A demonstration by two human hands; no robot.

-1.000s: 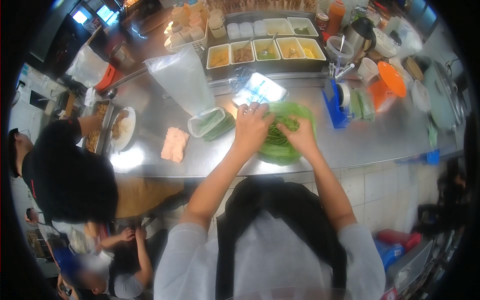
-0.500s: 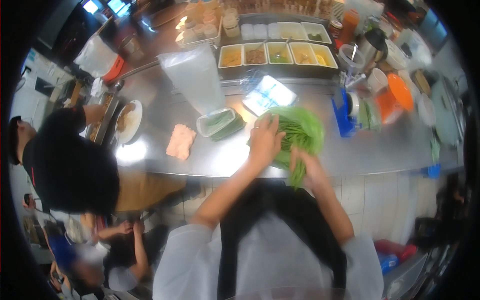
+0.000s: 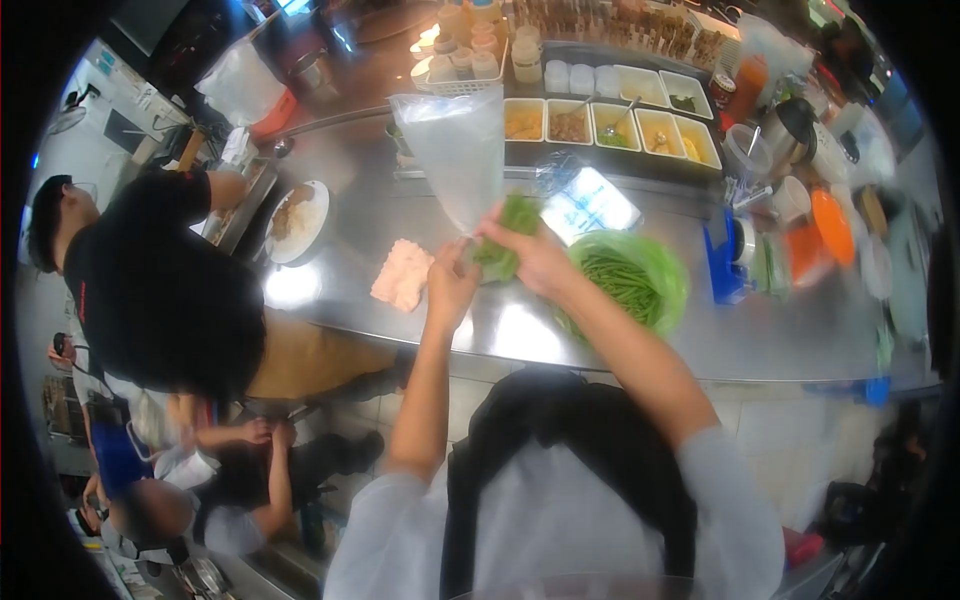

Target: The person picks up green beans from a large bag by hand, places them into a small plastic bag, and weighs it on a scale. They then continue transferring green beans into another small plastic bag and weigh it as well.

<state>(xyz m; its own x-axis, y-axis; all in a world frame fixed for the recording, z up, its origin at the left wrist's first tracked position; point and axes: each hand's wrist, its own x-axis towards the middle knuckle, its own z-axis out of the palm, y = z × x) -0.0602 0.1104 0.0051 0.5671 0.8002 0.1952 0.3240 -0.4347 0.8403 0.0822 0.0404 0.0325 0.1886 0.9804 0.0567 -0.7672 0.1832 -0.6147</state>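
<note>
Fingers pinched, my left hand (image 3: 455, 282) is at the edge of a small clear plastic bag, which is mostly hidden behind my hands. My right hand (image 3: 532, 258) is closed round a bunch of cut green beans (image 3: 518, 218), held at that bag; blur hides whether the beans are inside it. Close to my right forearm lies an open green plastic bag (image 3: 672, 275) with more green beans (image 3: 622, 285) in it. Left of my left hand a crumpled pink cloth (image 3: 402, 275) lies on the steel counter (image 3: 350, 290).
Behind my hands stands a tall clear plastic bag (image 3: 455, 150). A white and blue packet (image 3: 592, 205) lies right of it. White food tubs (image 3: 570, 121) line the back. A blue holder (image 3: 722, 262) stands right. A co-worker (image 3: 160, 290) works at left beside a white plate (image 3: 312, 235).
Both hands have moved from the green bag left to the small clear bag. The right hand has lifted out a bunch of beans. The view has shifted slightly.
</note>
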